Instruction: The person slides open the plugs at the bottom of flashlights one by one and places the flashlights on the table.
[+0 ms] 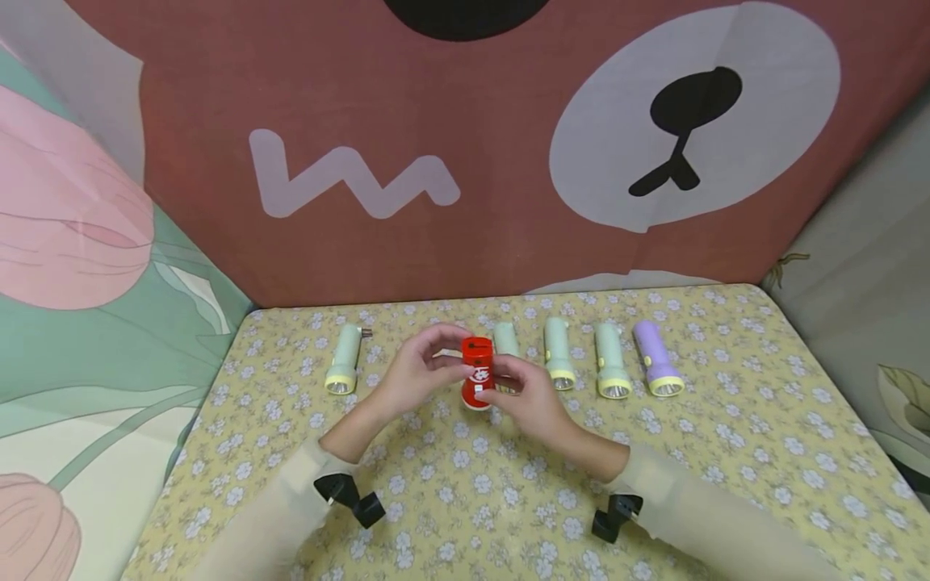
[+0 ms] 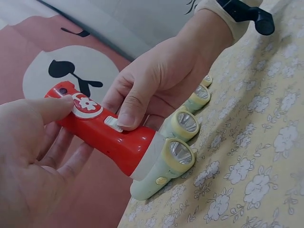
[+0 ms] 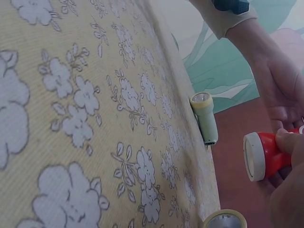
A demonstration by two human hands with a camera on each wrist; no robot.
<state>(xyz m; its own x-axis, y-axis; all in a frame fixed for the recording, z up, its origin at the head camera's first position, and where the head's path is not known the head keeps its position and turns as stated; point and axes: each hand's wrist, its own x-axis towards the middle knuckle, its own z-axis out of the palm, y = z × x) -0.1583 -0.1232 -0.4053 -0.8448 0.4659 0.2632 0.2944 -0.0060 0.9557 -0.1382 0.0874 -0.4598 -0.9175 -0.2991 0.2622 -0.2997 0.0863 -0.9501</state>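
Note:
A red flashlight (image 1: 477, 350) with a white front rim is held up between both hands over the middle of the table. My left hand (image 1: 417, 371) grips its tail end, thumb beside the round white flower emblem (image 2: 87, 105). From the other side my right hand (image 1: 536, 397) holds the body, its thumb (image 2: 128, 113) on the white slide switch (image 2: 113, 124). The lens end points down toward me in the head view. In the right wrist view, the white rim (image 3: 255, 156) faces the table side, and the right hand partly hides the red body.
Behind the hands stand several pale green flashlights with yellow rims, one (image 1: 506, 339) partly hidden by the right hand. A purple flashlight (image 1: 657, 359) lies at the right end. Far left, another green flashlight (image 1: 345, 359) has a metal-tipped part sticking out. Patterned cloth (image 1: 363, 242) hangs behind the table.

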